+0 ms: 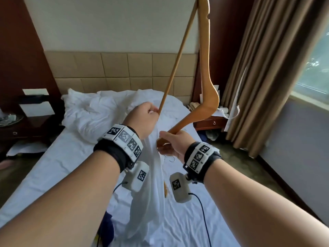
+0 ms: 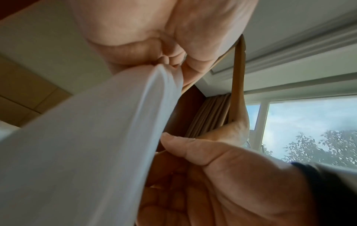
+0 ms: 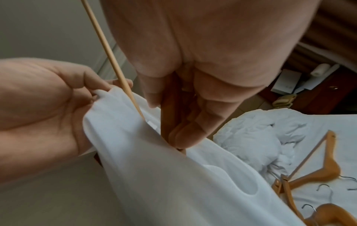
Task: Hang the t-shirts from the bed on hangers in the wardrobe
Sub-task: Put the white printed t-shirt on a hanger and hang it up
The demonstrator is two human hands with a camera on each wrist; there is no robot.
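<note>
A wooden hanger (image 1: 206, 68) stands on end above the bed, its upper end out of frame. My right hand (image 1: 170, 145) grips its lower arm (image 3: 170, 114), the fingers curled round the wood where it enters a white t-shirt (image 1: 151, 193). My left hand (image 1: 144, 118) pinches a bunched edge of that t-shirt (image 2: 96, 137) right beside the hanger's thin bar (image 3: 115, 61). The t-shirt (image 3: 173, 183) hangs down from both hands toward the bed. In the left wrist view the hanger (image 2: 237, 91) rises past the right hand's thumb (image 2: 193, 146).
The bed (image 1: 53, 166) has a white sheet and a crumpled duvet (image 1: 92, 113) at the head. Spare wooden hangers (image 3: 318, 172) lie on the sheet. A dark blue garment (image 1: 108, 225) lies near the front. Nightstands (image 1: 210, 122) flank the bed; curtains (image 1: 267, 68) hang at the right.
</note>
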